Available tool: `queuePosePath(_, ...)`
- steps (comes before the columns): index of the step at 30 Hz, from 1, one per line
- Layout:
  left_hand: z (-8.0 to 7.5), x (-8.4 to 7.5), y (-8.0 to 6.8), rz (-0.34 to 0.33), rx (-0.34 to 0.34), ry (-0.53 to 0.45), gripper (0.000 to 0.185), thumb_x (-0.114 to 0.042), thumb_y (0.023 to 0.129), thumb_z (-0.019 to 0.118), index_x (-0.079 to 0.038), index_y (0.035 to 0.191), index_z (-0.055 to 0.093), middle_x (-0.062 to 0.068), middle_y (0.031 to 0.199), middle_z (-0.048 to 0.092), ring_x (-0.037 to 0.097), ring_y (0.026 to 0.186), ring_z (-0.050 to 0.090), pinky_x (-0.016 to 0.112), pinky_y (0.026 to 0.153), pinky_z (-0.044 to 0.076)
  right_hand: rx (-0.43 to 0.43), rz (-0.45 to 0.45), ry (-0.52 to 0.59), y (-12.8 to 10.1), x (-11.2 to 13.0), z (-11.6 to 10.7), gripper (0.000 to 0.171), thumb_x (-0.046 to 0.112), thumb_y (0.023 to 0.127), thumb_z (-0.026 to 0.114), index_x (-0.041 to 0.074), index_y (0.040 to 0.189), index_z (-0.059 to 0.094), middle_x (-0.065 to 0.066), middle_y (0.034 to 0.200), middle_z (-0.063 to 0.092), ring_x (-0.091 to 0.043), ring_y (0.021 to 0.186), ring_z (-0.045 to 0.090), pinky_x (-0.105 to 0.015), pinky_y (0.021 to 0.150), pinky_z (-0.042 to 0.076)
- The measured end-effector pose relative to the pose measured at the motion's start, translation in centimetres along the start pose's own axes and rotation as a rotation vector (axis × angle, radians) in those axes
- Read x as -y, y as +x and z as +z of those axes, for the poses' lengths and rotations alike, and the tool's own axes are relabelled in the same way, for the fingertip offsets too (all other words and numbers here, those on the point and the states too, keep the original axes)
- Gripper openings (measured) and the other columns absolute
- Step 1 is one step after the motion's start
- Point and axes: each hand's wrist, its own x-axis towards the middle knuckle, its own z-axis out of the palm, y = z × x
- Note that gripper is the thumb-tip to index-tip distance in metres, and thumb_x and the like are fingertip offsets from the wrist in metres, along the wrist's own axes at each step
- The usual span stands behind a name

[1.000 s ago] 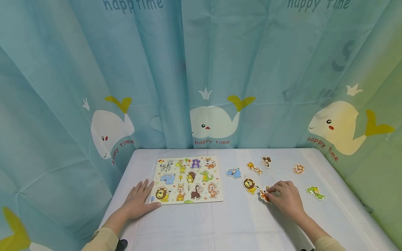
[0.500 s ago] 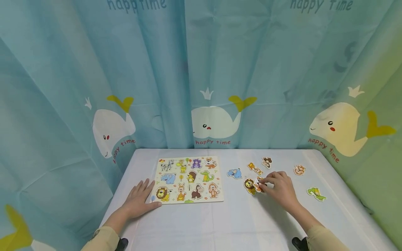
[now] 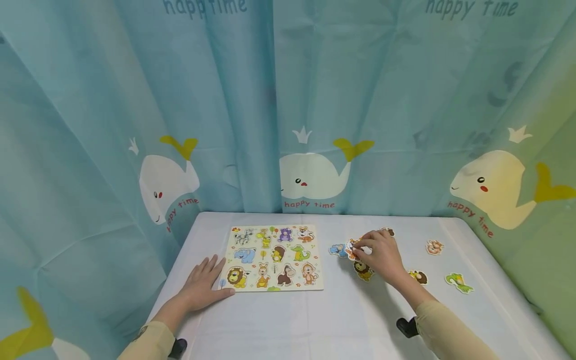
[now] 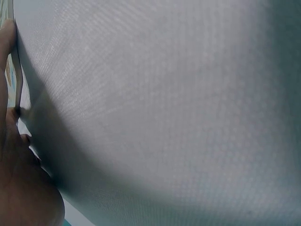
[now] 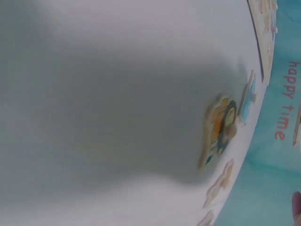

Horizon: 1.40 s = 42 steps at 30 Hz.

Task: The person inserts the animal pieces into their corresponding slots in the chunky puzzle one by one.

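A small orange-and-white animal piece (image 3: 352,246) is pinched at the curled fingers (image 3: 362,243) of the right hand (image 3: 380,255), just above the table (image 3: 342,315) between the blue elephant piece (image 3: 336,249) and the lion piece (image 3: 362,270). The left hand (image 3: 201,285) is laid flat on the table with its fingers spread and straight, its thumb touching the lower left corner of the puzzle board (image 3: 272,257). Other animal pieces are scattered to the right, among them a green one (image 3: 458,282) and a monkey piece (image 3: 434,247).
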Motion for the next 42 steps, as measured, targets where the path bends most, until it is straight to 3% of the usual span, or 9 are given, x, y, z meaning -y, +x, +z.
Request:
queuePosePath(11,0.2,0.1,0.0,0.028,-0.030,-0.003,0.107,-0.069,0.086,0.067,-0.003,0.161,0.029,0.026,0.166,0.018,0.049,0.152,0.008,0.065,0.122,0.007,0.030,0.027,0.013,3.4,1.6,1.7,0.008,0.024,0.085,0.085,0.017,0.090,0.084,0.000,0.097,0.067,-0.029,0.104,0.054,-0.051,0.084,0.045)
queuePosePath(28,-0.4,-0.6,-0.1,-0.008,-0.020,0.008,0.107,-0.065,0.082,0.074,-0.005,0.160,0.032,0.025,0.165,0.022,0.049,0.152,0.012,0.069,0.119,0.018,0.113,0.079,0.040,6.7,2.8,3.4,0.012,0.027,0.090,0.081,0.018,0.097,0.083,-0.001,0.104,0.068,-0.028,0.107,0.052,-0.052,0.090,0.043)
queuePosePath(42,-0.5,-0.8,-0.3,-0.037,-0.015,-0.001,0.107,-0.067,0.082,0.073,-0.007,0.160,0.033,0.023,0.166,0.021,0.047,0.152,0.014,0.068,0.119,0.018,0.152,0.073,0.011,8.8,3.1,5.8,0.010,0.027,0.094,0.077,0.019,0.096,0.083,-0.005,0.111,0.070,-0.030,0.111,0.052,-0.053,0.094,0.043)
